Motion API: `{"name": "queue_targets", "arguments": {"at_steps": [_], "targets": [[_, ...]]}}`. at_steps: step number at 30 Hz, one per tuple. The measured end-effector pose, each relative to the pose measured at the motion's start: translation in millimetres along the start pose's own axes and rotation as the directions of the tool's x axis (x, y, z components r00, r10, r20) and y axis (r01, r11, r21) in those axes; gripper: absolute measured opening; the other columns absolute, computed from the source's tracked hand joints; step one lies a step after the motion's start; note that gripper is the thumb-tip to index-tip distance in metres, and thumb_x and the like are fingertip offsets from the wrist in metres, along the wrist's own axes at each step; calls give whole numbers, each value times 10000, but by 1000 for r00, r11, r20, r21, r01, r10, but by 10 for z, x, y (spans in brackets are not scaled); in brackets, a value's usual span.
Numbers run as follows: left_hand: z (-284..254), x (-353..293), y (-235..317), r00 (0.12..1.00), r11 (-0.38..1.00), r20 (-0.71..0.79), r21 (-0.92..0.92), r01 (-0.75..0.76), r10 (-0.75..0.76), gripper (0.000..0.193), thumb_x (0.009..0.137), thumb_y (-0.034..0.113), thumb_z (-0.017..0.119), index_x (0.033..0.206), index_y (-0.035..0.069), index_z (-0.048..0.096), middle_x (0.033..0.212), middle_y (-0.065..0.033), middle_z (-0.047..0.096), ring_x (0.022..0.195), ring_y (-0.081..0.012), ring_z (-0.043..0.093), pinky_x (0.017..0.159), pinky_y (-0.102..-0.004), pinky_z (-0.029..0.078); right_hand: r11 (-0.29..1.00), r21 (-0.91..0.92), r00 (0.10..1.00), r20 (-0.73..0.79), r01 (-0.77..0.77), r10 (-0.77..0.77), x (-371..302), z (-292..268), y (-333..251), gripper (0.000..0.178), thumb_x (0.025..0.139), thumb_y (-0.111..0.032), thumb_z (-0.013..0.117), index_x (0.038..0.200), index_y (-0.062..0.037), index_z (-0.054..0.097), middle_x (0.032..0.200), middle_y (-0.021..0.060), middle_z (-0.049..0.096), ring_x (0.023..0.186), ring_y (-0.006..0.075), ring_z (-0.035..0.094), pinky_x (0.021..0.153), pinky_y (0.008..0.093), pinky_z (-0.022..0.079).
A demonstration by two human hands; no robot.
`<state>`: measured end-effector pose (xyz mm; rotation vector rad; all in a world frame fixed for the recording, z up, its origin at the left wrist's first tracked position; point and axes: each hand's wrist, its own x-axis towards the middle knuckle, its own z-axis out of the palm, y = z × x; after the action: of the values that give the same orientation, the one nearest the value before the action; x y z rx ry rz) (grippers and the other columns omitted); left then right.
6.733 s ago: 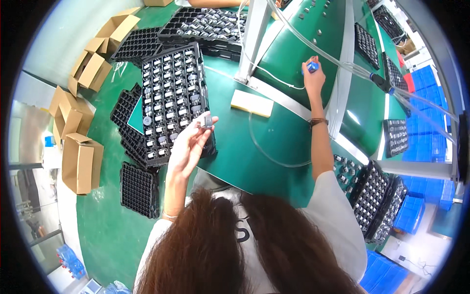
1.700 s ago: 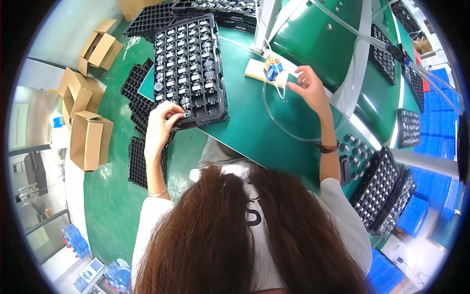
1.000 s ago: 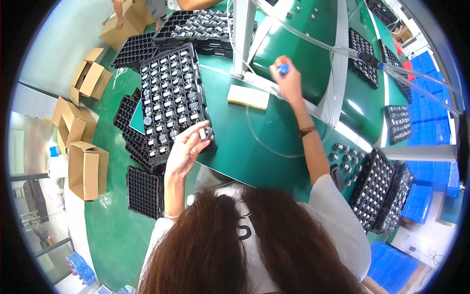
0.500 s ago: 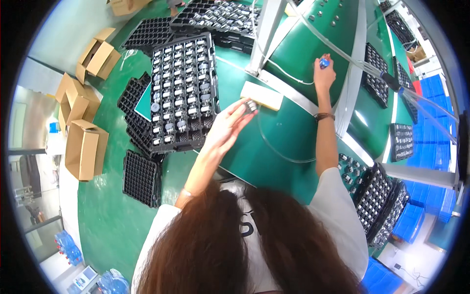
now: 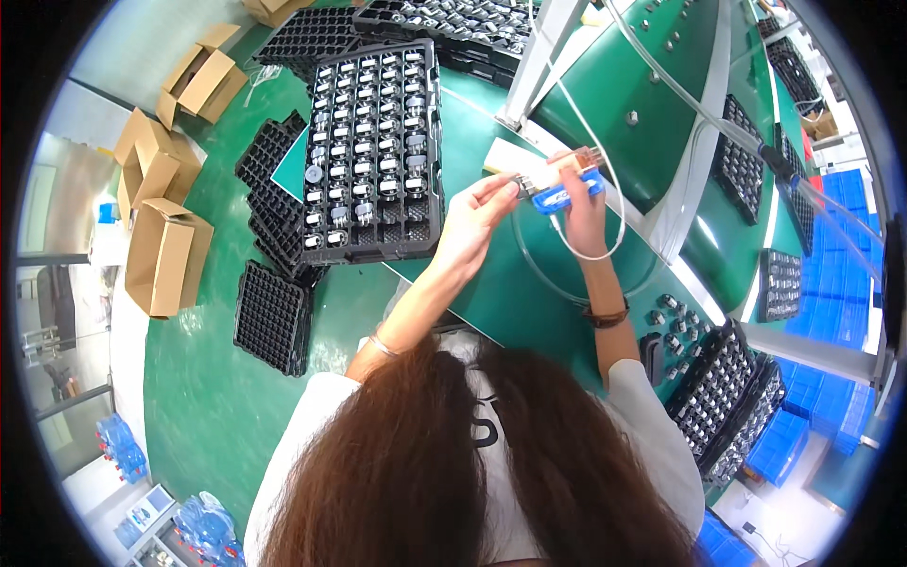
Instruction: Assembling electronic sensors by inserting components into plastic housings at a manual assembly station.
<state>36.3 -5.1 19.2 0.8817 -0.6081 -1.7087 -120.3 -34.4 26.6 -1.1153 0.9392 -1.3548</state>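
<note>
My left hand (image 5: 477,217) is closed, pinching a small silvery metal part (image 5: 522,185) between thumb and fingertips. Close beside it, my right hand (image 5: 583,210) grips a blue handheld tool (image 5: 565,194) with a thin white cord trailing from it. The tool's near end is next to the metal part; whether they touch cannot be made out. A brownish piece with a metallic end (image 5: 588,159) shows at the right fingers, partly hidden. Behind both hands lies a pale block (image 5: 507,155) on the green bench. Left of them, a black tray (image 5: 435,142) holds rows of small metal parts, with several bare pockets at its near right corner.
More black trays (image 5: 472,26) stand at the back, and stacked ones (image 5: 271,317) sit at the left. Open cartons (image 5: 168,260) line the far left. A grey metal post (image 5: 548,61) rises behind the bench. Loose metal parts (image 5: 675,326) and filled trays lie at the right.
My right hand has come back from the far right toward my left hand, bringing the blue tool and cord. My left hand has shifted slightly right, still pinching the metal part.
</note>
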Motion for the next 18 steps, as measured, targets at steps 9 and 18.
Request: {"name": "queue_targets", "arguments": {"at_steps": [9,18], "targets": [[14,-88,7,998,998,51,52,-26,23,365,844,131,655,1145,-52,556,1050,-80,636,965,-108,572,881,-248,434,997,-72,995,95,27,-21,-148,101,-51,169,860,-84,503,1017,-28,534,918,30,555,815,82,534,709,208,436],[-208,-335,390,945,829,-20,486,-276,326,390,828,56,627,1205,12,542,1152,-93,597,1002,-142,571,898,-267,456,799,-577,985,68,171,-161,126,45,40,109,857,-109,573,896,-9,552,819,87,579,741,160,573,693,265,448]]}}
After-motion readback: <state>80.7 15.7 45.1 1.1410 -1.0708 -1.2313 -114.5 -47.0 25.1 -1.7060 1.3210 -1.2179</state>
